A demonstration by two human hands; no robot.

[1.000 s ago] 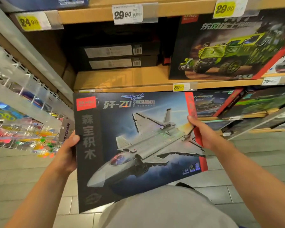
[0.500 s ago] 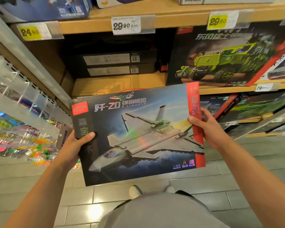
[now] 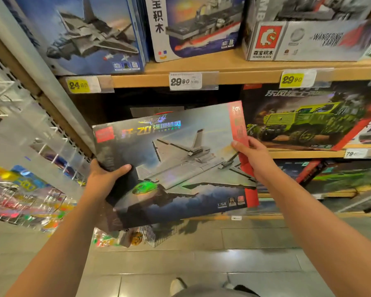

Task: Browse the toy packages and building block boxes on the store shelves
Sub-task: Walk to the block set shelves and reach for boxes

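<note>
Closest to the camera: grey tiled floor (image 3: 255,243), the tips of a pair of shoes (image 3: 177,286) at the bottom edge, and two bare forearms reaching up. The left hand (image 3: 104,181) grips the lower-left edge of a big flat cardboard building-block box printed with a grey fighter jet (image 3: 176,166), thumb lying across the dark front face, fingers hidden behind. The right hand (image 3: 253,156) pinches the red strip along the box's right edge, thumb on front, fingers curled behind.

The box is up in the air in front of the wooden store shelves (image 3: 234,77), not resting on anything. It's tipped back, top edge leaning toward the dark gap on the middle shelf. The long axis runs left-right and climbs a bit to the right. The printed jet's nose points lower left, tail upper right.

What could go wrong imo: the grip is only on the edges of a wide glossy box, so it could slip out or twist, especially on the right, where it's just a pinch. The top corner is also near the shelf lip and the black box with a green armoured truck (image 3: 308,121) just beside it, so a careless push could knock that over.

Further back, on the upper shelf: a blue jet box (image 3: 90,37), a warship box (image 3: 197,28) and a grey-white box with a red logo (image 3: 298,41), with yellow and white price tags (image 3: 185,81) underneath. Blurry wire racks with colourful toy packets (image 3: 19,189) are off left.
</note>
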